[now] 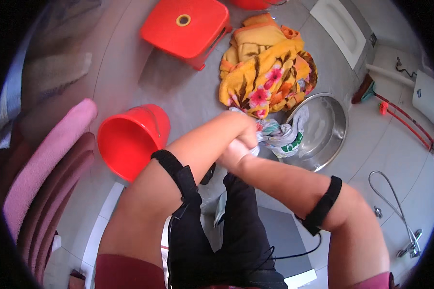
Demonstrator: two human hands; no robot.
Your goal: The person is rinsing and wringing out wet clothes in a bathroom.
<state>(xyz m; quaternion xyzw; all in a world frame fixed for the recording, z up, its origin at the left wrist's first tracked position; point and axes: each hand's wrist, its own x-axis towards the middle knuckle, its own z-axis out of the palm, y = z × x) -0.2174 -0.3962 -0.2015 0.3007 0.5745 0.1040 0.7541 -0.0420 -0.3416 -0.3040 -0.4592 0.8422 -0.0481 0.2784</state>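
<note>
My left hand [249, 130] and my right hand [234, 154] are pressed close together, both gripping a wet-looking white cloth with a coloured print [287, 139]. The fingers are partly hidden behind the wrists and backs of the hands. From my grip the cloth runs rightward, bunched and twisted, and its far part lies over the near rim of a stainless steel basin [341, 139]. Just beyond my hands, a heap of yellow-orange floral fleece fabric [266, 76] rests on the floor beside the basin.
A red bucket [110, 144] stands left, near a red plastic stool [177, 29]. Pink towels [50, 155] hang at the left edge. To the right are a broom [369, 90], a shower hose [387, 177] and a wall tap [412, 245]. A black cable [293, 256] dangles near my legs.
</note>
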